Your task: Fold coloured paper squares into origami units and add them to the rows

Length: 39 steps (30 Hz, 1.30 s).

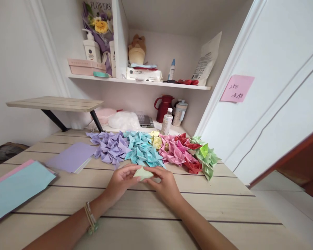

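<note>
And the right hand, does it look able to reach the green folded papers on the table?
Probably yes: bare tabletop lies between the right hand and the green folded papers, though that hand is holding a pale green paper together with the left hand.

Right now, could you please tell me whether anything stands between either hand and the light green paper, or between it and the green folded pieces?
Nothing visible separates them: the left hand and right hand both hold the light green paper. Straight toward the green folded pieces, the right hand and red folded pieces lie between.
</note>
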Each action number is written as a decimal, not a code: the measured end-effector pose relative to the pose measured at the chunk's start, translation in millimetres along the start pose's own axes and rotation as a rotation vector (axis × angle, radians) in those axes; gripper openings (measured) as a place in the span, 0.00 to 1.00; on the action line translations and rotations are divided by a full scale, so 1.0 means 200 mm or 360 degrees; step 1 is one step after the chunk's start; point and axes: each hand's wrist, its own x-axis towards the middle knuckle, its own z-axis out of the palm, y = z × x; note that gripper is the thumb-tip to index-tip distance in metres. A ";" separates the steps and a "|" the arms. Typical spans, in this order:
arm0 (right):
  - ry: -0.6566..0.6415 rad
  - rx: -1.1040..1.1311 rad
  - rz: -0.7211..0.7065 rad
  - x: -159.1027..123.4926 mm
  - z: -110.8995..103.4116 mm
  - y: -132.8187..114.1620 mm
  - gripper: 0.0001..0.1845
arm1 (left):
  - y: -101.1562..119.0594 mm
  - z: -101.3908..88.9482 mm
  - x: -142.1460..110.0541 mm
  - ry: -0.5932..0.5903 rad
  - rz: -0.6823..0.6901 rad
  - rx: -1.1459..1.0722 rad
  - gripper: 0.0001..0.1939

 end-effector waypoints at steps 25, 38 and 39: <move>-0.0359 -0.0279 -0.0067 -0.03 0.01 -0.02 0.18 | 0.05 0.03 -0.04 -0.0135 0.0300 0.0746 0.20; -0.0118 0.0114 0.0160 -0.03 0.05 -0.03 0.10 | -0.01 0.03 -0.05 0.0006 0.0373 0.0514 0.11; -0.0117 0.0273 0.0176 -0.02 0.05 -0.03 0.09 | -0.01 0.03 -0.05 0.0003 0.0418 0.0524 0.08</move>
